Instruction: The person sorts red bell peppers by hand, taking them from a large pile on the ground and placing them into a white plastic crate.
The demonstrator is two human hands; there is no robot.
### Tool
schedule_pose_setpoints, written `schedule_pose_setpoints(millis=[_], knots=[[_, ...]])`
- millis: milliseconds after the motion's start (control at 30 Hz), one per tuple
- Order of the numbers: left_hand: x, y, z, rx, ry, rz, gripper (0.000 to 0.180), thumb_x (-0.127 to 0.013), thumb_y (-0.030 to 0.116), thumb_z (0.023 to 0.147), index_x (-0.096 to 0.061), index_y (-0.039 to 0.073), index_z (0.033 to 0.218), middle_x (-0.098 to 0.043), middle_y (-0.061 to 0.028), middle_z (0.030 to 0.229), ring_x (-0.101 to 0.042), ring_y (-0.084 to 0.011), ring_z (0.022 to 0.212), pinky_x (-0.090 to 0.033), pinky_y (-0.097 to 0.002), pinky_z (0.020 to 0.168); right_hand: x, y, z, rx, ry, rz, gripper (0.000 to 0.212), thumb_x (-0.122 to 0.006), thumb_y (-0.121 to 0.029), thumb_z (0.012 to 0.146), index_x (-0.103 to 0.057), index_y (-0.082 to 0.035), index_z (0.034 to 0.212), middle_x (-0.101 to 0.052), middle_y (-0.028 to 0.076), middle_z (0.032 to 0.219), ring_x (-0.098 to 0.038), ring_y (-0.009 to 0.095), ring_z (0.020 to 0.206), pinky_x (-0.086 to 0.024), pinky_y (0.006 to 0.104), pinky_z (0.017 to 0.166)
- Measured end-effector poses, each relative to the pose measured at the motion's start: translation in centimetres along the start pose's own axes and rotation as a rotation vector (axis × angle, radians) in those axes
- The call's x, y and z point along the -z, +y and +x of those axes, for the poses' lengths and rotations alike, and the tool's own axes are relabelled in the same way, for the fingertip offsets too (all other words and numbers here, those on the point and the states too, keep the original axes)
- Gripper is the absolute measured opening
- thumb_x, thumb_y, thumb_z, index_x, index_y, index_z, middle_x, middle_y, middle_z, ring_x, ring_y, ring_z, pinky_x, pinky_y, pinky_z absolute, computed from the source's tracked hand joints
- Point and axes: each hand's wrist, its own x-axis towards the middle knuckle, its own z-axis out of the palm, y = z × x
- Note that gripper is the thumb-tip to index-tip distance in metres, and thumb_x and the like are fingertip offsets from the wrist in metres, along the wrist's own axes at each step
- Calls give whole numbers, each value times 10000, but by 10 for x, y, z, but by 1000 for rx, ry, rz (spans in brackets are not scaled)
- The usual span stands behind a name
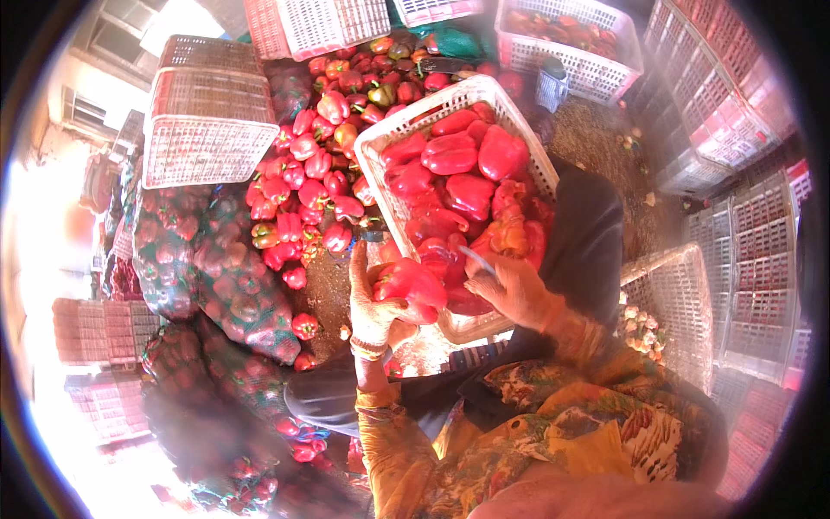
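My left hand [373, 304] is closed around a red bell pepper [410, 290] near the front corner of a white plastic crate. Beside it, my right hand [519, 296] grips a small knife, whose pale blade [476, 259] points up and left over the crate. Its handle is hidden in my fingers. The white crate [373, 173] is tilted between my legs and heaped with red bell peppers [471, 195]. Past the crate's left side, a loose pile of red and partly green peppers [316, 164] spreads over the ground.
Net sacks full of peppers [238, 277] lie on the left. An upturned crate [207, 117] sits above them. Another crate with peppers [566, 39] stands at the back right. Stacked crates [743, 251] line the right side. Pale scraps [640, 333] lie by my right knee.
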Motion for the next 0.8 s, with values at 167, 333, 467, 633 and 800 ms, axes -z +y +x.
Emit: schedule_pose_setpoints(millis=[167, 333, 467, 633, 800], knots=[[-47, -3, 12, -34, -56, -69, 1452, -989, 382, 504, -90, 115, 1613, -576, -223, 1313, -603, -279, 1172, -521, -392, 974, 33, -50, 40, -338, -393, 417, 740, -760, -286, 857, -407, -75, 1472, -705, 186, 941, -731, 295, 856, -547, 374, 767], [-63, -54, -14, -141, 176, 500, 1060, -960, 256, 621, -379, 27, 1477, -532, -132, 1344, -539, -246, 1210, -500, -382, 996, -2, -5, 19, -3, 4, -11, 890, -803, -319, 769, -372, -53, 1501, -639, 236, 1210, -671, 345, 1082, -526, 404, 909], [-74, -46, -28, 10, 256, 594, 799, -887, 127, 649, -514, 14, 1347, -626, -145, 1196, -623, -260, 1093, -505, -374, 974, -18, 4, 6, -69, 49, -94, 777, -797, -335, 752, -463, -110, 1416, -697, 191, 1044, -703, 368, 944, -556, 428, 792], [-71, -63, -27, 37, 222, 629, 682, -809, 92, 653, -561, 8, 1284, -670, -151, 1113, -657, -254, 1043, -519, -365, 939, -8, 10, 5, -83, 29, -50, 535, -767, -258, 765, -567, -114, 1239, -709, 157, 979, -701, 366, 919, -557, 433, 779], [-57, -88, -26, 181, -40, 334, 668, -815, 104, 658, -575, -16, 1270, -670, -126, 1131, -649, -232, 1043, -518, -344, 933, 23, 22, -2, -229, -239, 288, 406, -710, -160, 817, -570, -69, 1187, -678, 84, 932, -695, 256, 806, -552, 387, 755]])
